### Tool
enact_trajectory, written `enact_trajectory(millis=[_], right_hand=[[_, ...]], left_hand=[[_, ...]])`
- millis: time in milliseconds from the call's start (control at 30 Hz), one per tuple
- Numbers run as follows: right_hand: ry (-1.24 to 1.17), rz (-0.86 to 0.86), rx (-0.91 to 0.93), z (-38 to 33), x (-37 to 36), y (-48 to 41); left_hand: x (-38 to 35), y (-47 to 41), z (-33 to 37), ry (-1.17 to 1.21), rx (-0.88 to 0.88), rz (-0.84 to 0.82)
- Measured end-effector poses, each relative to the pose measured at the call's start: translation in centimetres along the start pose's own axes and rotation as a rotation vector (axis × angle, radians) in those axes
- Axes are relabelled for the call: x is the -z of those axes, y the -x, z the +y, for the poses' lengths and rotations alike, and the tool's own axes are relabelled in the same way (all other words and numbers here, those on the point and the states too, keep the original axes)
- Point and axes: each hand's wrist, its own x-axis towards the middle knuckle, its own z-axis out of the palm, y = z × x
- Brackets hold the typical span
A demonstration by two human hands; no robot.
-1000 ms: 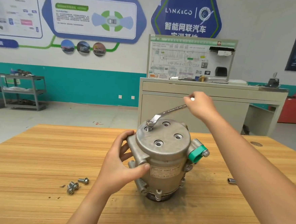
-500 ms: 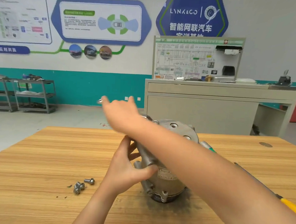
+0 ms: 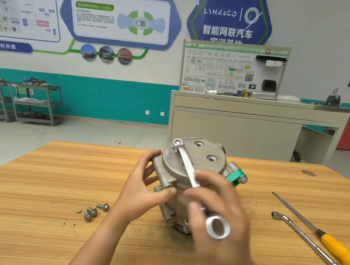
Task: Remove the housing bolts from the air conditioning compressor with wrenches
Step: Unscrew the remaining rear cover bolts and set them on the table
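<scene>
Nearest the camera, the right hand [image 3: 216, 205] was blurred. Its fingers were curled round the shaft of a wrench [image 3: 186, 163], and the near ring end stuck out below the knuckles. The shaft ran up and away across the round top cover of the compressor [image 3: 200, 165], and its far ring sat at the cover's far-left edge. The compressor stood upright near the middle of the bench [image 3: 42, 185].

The left hand [image 3: 143, 189] gripped the compressor's left side. The thumb pressed the front wall by the label, and the fingers wrapped the far-left flange.

Left of that forearm, three loose bolts [image 3: 92, 211] lay close together on the wood, with wide bare bench beyond them out to the left edge. To the right, a bent steel bar [image 3: 309, 240] and a yellow-handled screwdriver [image 3: 335, 250] lay side by side but apart, angled toward the near-right corner. A clear strip of bench separated them from the compressor's green fitting [image 3: 236, 177].

Behind the compressor, a band of bare wood ran to the bench's far edge. Past it was grey floor [image 3: 76, 133], then a beige cabinet [image 3: 232, 132] carrying a wiring display board, with metal carts [image 3: 37, 102] against the teal wall at left.
</scene>
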Motion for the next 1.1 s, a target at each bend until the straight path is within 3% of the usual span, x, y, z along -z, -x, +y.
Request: enact_trajectory(millis=[133,233,400,667,833,967,1100], right_hand=[[-0.276,0.288,-0.549,1.7,3.0,-1.0],[-0.43,0.345,-0.743,2.6,4.4,-2.3],[-0.238,0.126,-0.693,3.0,7.0,-4.1],[0.688,-0.61,-0.187,1.7,7.4,-8.2],[0.642,-0.609,-0.143,2.2,7.3,-8.4],[0.585,-0.57,-0.175,2.7,7.7,-7.9],[0.564,-0.595,-0.194,2.9,8.1,-8.4]], left_hand=[[0.0,-0.1,-0.4,0.023,0.004,-0.019],[-0.1,0.0,-0.4,0.025,-0.008,-0.023],[0.2,-0.1,-0.4,0.014,0.003,-0.019],[0.6,0.0,0.2,-0.126,0.015,-0.026],[0.9,0.0,1.6,-0.286,-0.008,-0.058],[-0.1,-1.7,3.5,-0.22,-0.113,0.106],[-2.2,-3.6,4.6,-0.254,-0.133,0.124]])
